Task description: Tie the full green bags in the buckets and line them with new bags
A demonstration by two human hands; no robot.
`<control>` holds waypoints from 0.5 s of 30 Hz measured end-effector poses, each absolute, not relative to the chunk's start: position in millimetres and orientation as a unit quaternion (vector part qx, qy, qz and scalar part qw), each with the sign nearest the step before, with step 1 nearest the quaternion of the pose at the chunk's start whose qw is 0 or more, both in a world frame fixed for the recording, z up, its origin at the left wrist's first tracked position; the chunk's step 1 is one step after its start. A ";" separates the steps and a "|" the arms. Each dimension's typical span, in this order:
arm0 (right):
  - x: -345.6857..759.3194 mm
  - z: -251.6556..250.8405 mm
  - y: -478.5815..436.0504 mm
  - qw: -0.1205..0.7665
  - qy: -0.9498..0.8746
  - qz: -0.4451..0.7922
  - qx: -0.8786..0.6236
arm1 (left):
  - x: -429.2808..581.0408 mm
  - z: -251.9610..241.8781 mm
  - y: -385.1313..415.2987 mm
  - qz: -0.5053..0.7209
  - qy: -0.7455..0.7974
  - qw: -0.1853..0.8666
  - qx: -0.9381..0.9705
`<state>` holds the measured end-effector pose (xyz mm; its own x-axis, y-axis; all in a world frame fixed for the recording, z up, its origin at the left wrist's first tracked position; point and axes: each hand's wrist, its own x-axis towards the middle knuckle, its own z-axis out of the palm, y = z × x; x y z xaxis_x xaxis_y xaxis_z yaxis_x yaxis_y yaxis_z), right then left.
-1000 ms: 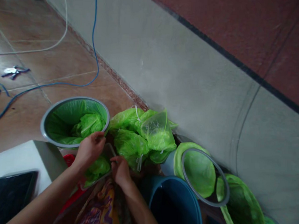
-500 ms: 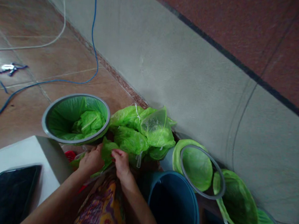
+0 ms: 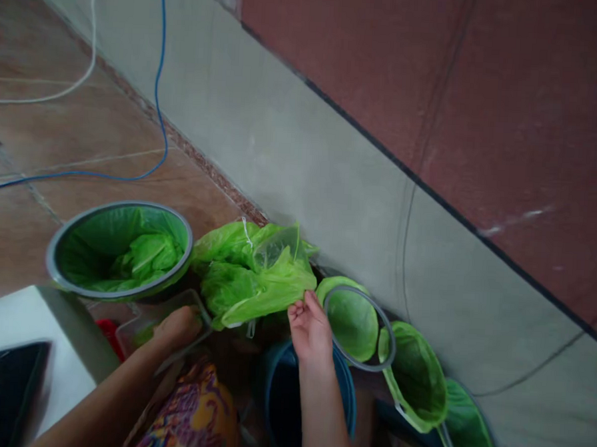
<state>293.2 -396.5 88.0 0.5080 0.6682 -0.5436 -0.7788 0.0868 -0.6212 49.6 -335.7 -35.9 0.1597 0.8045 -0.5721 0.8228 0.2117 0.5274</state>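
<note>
My right hand is closed with its fingertips on the edge of a light green plastic bag, which stretches out to the left from them. Behind that bag lie more crumpled green bags by the wall, one with a white tie. My left hand is curled over a clear plastic container with some green material in it. Its fingertips are hidden, so what it holds cannot be made out. Just beyond it stands a grey-rimmed bin lined with green plastic, a crumpled green bag inside.
A blue bucket stands beside my right forearm. Green-lined bins and a loose grey ring sit along the wall at right. A white surface carries a dark tablet-like device. A blue cable crosses the floor.
My hands have moved apart. The right hand has gone right, drawing the green bag out over the others; the left hand is now down at the clear container. The view has turned right.
</note>
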 end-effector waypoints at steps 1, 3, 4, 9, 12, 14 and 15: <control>298.4 101.3 -403.7 0.741 0.052 0.491 -0.454 | 54.0 -25.1 -335.3 -0.002 0.633 0.434 0.641; 305.9 129.3 -419.5 0.757 0.035 0.485 -0.437 | 69.7 2.3 -337.6 0.048 0.569 0.452 0.685; 307.9 144.1 -428.0 0.765 0.029 0.480 -0.428 | 80.9 18.6 -340.8 0.080 0.517 0.467 0.713; 303.5 223.5 -475.9 0.807 0.016 0.446 -0.386 | 150.5 107.2 -380.0 0.158 0.294 0.511 0.793; 302.8 267.5 -507.7 0.830 -0.029 0.408 -0.379 | 174.8 147.8 -411.5 0.168 0.274 0.555 0.767; 310.3 290.2 -531.2 0.852 -0.068 0.357 -0.377 | 176.9 167.5 -428.2 0.175 0.264 0.612 0.725; 316.4 299.0 -543.8 0.862 -0.082 0.327 -0.378 | 174.3 175.9 -434.4 0.179 0.258 0.638 0.703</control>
<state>316.4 -543.8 299.0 0.7732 0.6255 -0.1047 -0.5011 0.5013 -0.7054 174.3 -434.4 175.9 0.8021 0.5921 -0.0774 0.1347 -0.0532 0.9895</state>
